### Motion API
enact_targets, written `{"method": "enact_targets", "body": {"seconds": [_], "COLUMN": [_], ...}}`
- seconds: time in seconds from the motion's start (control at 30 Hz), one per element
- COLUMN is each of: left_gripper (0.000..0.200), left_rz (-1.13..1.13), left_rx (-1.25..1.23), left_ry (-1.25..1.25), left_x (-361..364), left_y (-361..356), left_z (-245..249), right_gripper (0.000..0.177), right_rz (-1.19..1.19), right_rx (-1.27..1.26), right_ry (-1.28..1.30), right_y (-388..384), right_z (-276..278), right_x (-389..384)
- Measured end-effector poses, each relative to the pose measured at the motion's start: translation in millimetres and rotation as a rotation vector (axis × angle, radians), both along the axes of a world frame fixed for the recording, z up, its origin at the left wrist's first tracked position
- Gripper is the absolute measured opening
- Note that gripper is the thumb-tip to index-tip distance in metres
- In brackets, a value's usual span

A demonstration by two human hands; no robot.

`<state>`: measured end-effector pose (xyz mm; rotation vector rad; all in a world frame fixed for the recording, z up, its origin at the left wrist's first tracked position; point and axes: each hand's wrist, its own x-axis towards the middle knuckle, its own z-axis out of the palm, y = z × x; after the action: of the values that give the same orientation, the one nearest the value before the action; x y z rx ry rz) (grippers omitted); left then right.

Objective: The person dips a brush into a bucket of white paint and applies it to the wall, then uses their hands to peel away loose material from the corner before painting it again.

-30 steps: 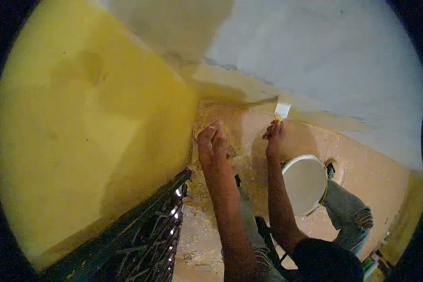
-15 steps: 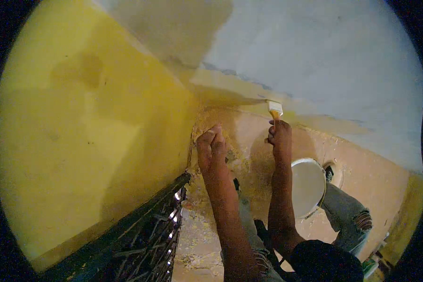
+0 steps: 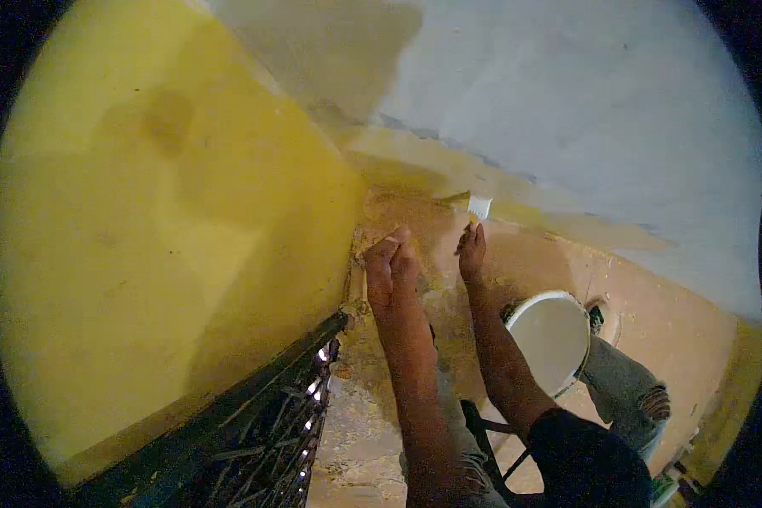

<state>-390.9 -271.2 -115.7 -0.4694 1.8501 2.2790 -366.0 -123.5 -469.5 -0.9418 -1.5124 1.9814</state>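
My right hand point(image 3: 472, 256) grips the handle of a paintbrush point(image 3: 479, 207), whose pale ferrule and bristles point up and left. The brush tip meets the lower strip of the grey wall point(image 3: 567, 102), where a yellow-brown band runs along its base. My left hand point(image 3: 393, 269) is closed with curled fingers near the corner by the yellow wall point(image 3: 144, 254); I cannot tell what, if anything, it holds. To the right of my right forearm stands a round bucket point(image 3: 559, 294) with a pale surface inside.
A dark metal lattice railing point(image 3: 254, 423) runs along the lower left. My jeans-clad knee point(image 3: 626, 381) is right of the bucket. The floor point(image 3: 356, 440) shows flaky paint splatter. A dark bar point(image 3: 478, 427) lies between my arms.
My right hand has moved left with the paintbrush, which has slid along the wall base toward the corner and tilted. More of the bucket shows. My left hand stays near the corner.
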Motion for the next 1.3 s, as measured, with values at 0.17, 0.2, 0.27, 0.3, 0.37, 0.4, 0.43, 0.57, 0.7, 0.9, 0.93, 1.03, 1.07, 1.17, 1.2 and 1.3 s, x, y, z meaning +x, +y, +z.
{"method": "enact_targets", "body": {"seconds": [0.17,0.2,0.27,0.3,0.37,0.4,0.43,0.57,0.7,0.9,0.93,1.03,1.07,1.17,1.2,1.3], "left_gripper": [0.039,0.038,0.037,0.035,0.033,0.030,0.027,0.018,0.019,0.025,0.026,0.027,0.027,0.030,0.035,0.040], "left_rz": [0.029,0.029,0.032,0.067,0.103,0.074,0.045,-0.026,-0.165,-0.218,-0.267,-0.477,-0.632,-0.970,-1.059,-1.239], "left_rx": [0.121,0.146,0.157,0.116,0.083,0.093,0.104,0.010,-0.085,-0.053,-0.095,-0.256,-0.381,-0.589,-0.620,-0.686], "left_ry": [-0.084,-0.102,-0.116,-0.115,-0.114,-0.058,-0.003,0.019,0.170,0.141,0.149,0.176,0.220,0.234,0.304,0.184], "left_x": [-7,-7,-6,-7,-6,-5,-2,6,12,29,31,51,58,80,85,97], "left_y": [-9,-10,-14,-14,-14,-18,-21,-14,-15,18,34,69,77,98,102,116], "left_z": [-18,-19,-16,-12,-7,-7,-4,18,21,10,12,7,6,9,-8,-23], "right_gripper": [0.032,0.033,0.035,0.035,0.033,0.031,0.031,0.029,0.017,0.011,0.017,0.024,0.024,0.019,0.017,0.012], "right_rz": [0.008,0.009,0.068,0.069,0.135,0.237,0.238,0.238,0.370,0.395,0.409,0.428,0.348,0.212,0.188,0.171], "right_rx": [-0.177,-0.297,-0.332,-0.336,-0.387,-0.340,-0.336,-0.341,-0.278,-0.317,-0.275,-0.110,-0.161,-0.239,-0.311,-0.299], "right_ry": [-0.093,-0.073,-0.076,-0.071,0.097,-0.153,-0.155,-0.136,-0.149,-0.277,-0.297,-0.404,-0.421,-0.410,-0.466,-0.574], "right_y": [-35,-46,-62,-68,-77,-79,-79,-70,-27,41,53,78,82,91,94,99], "right_z": [-46,-45,-40,-35,-19,74,89,129,205,277,283,296,294,264,258,208], "right_x": [21,22,18,17,16,19,26,69,127,201,213,251,264,305,317,351]}}
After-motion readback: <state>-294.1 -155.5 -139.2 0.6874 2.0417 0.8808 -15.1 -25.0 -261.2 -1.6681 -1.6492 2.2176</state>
